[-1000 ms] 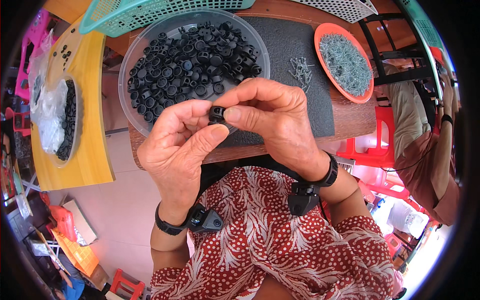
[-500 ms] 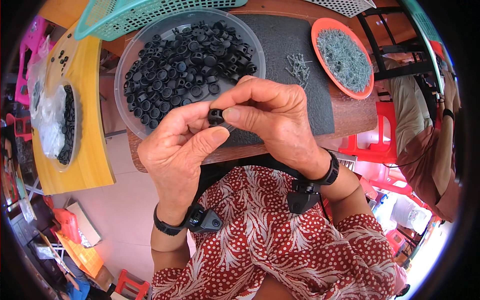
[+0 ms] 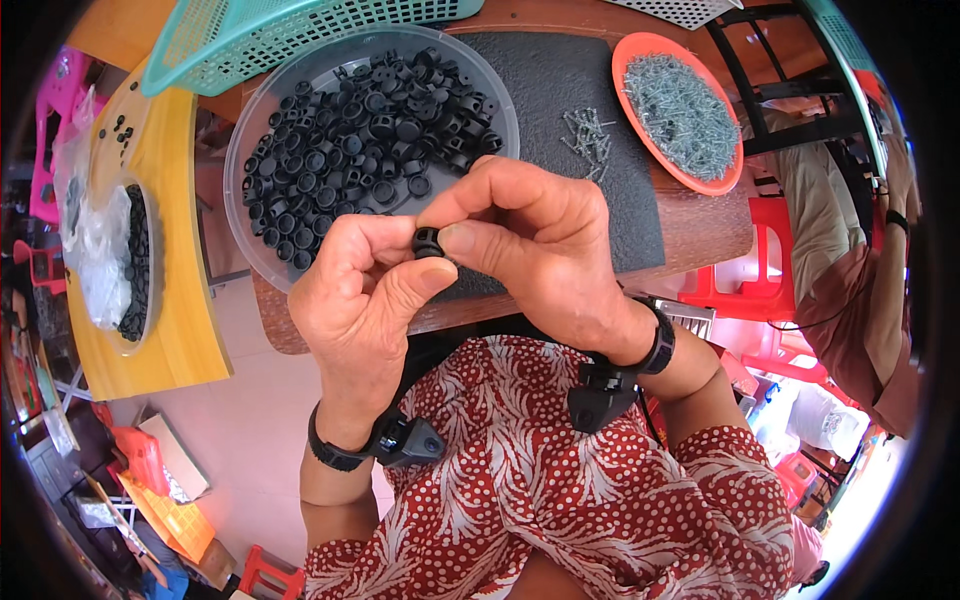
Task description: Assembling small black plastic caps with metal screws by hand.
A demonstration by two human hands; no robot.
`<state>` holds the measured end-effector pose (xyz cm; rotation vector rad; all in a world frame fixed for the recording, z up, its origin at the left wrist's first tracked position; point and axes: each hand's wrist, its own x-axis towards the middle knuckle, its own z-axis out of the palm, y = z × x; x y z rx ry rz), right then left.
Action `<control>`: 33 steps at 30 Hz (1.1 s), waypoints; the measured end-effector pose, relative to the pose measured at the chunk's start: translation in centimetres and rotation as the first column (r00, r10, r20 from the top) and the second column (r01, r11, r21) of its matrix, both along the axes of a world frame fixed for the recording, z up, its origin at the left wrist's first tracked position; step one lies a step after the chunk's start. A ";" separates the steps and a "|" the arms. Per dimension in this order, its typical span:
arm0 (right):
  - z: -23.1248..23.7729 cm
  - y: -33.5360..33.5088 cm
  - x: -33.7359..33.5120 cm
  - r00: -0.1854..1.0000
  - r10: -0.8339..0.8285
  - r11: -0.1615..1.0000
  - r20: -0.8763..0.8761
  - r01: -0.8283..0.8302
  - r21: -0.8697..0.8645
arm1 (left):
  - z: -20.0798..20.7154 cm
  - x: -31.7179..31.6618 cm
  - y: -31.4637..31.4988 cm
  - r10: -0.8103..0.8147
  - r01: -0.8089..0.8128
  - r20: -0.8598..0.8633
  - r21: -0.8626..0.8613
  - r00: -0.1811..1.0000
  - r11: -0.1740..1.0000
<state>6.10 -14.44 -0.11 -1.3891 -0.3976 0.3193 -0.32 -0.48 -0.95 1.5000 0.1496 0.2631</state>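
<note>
The left hand [image 3: 350,300] and the right hand [image 3: 550,245] meet above the near edge of the brown table [image 3: 705,230], each with thumb and forefinger closed around one small black plastic part [image 3: 426,241]. The part sits between the two sets of fingertips; its lower side is partly covered. The remaining fingers of both hands are curled. Beyond the left hand stands a clear round tub [image 3: 238,190] containing many loose black pieces [image 3: 350,145]. A dark mat [image 3: 530,75] lies to the right of the tub, bearing a small pile of screws [image 3: 590,140]. Beside it, an orange plate [image 3: 716,186] holds a larger heap of similar screws. A teal basket [image 3: 330,38] stands behind the tub.
</note>
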 end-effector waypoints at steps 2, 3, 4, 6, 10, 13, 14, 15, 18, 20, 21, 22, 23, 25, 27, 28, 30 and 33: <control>0.0 0.0 0.0 1.000 -0.002 1.000 0.025 0.002 -0.023 | -0.3 0.2 0.1 0.005 -0.006 0.028 0.039 1.000 0.999; 0.0 0.0 -0.1 1.000 0.001 1.000 0.021 -0.001 0.000 | -0.4 0.2 0.1 0.010 -0.014 0.055 0.077 0.998 0.997; 0.1 0.0 -0.1 1.000 0.004 1.000 0.016 -0.004 0.022 | -0.5 0.3 0.2 0.010 -0.014 0.056 0.077 0.998 0.997; 0.3 0.0 -0.1 1.000 0.009 1.000 0.020 -0.009 0.021 | -0.7 0.4 0.4 0.011 -0.034 0.156 0.143 0.988 0.989; 0.2 -0.3 0.2 0.996 0.036 0.999 0.087 -0.032 -0.041 | -0.5 0.9 1.1 -0.030 -0.025 0.188 0.281 0.982 0.959; 0.5 -0.8 0.5 0.999 0.041 0.997 0.019 -0.040 -0.071 | 0.0 1.4 1.2 -0.051 -0.021 0.154 0.435 0.987 0.900; 0.5 -0.8 0.1 0.997 0.069 0.996 -0.034 -0.070 -0.049 | 0.2 1.1 1.2 -0.051 -0.021 0.155 0.431 0.987 0.902; 0.5 -1.3 0.3 0.987 0.101 0.991 0.125 -0.089 -0.099 | 0.0 1.1 1.0 -0.043 0.013 0.096 0.292 0.994 0.956; 0.2 -1.9 0.0 0.950 0.149 0.985 0.274 -0.117 -0.129 | 1.8 1.0 0.1 -0.046 0.010 -0.179 -0.199 0.983 0.980; -0.2 -1.3 0.0 0.846 0.059 0.991 0.530 0.013 -0.132 | 2.4 1.4 -0.3 -0.070 0.008 -0.181 -0.324 0.981 0.946; -0.1 -0.8 -0.2 0.805 0.031 0.988 0.592 0.063 -0.138 | 2.3 1.0 0.0 -0.052 -0.017 -0.228 -0.291 0.972 0.956; -0.2 -0.5 -0.3 0.764 0.002 0.984 0.645 0.114 -0.138 | 2.4 0.9 0.1 -0.052 -0.017 -0.233 -0.282 0.971 0.959; -0.2 -0.2 -0.2 0.744 -0.003 0.982 0.669 0.130 -0.140 | 2.6 1.0 -0.1 -0.040 -0.015 -0.189 -0.281 0.981 0.960; -0.6 -0.4 0.1 0.739 -0.060 0.969 0.671 0.206 -0.139 | 2.7 1.2 -0.9 -0.043 0.002 -0.144 -0.273 0.989 0.962; -0.5 -0.8 0.7 0.715 -0.078 0.960 0.695 0.241 -0.140 | 2.5 1.5 -1.4 -0.008 -0.049 -0.171 -0.326 0.985 0.944; -0.5 -0.9 0.9 0.702 -0.086 0.954 0.707 0.263 -0.146 | 2.6 1.6 -1.7 -0.013 -0.040 -0.161 -0.324 0.987 0.945; -0.8 -1.1 1.6 0.686 -0.100 0.949 0.721 0.282 -0.137 | 3.0 1.8 -2.2 -0.073 0.039 -0.095 -0.320 0.993 0.946; -0.4 -1.7 2.8 0.688 -0.114 0.939 0.717 0.310 -0.149 | 2.3 1.6 -2.4 -0.043 0.025 -0.080 -0.215 0.996 0.976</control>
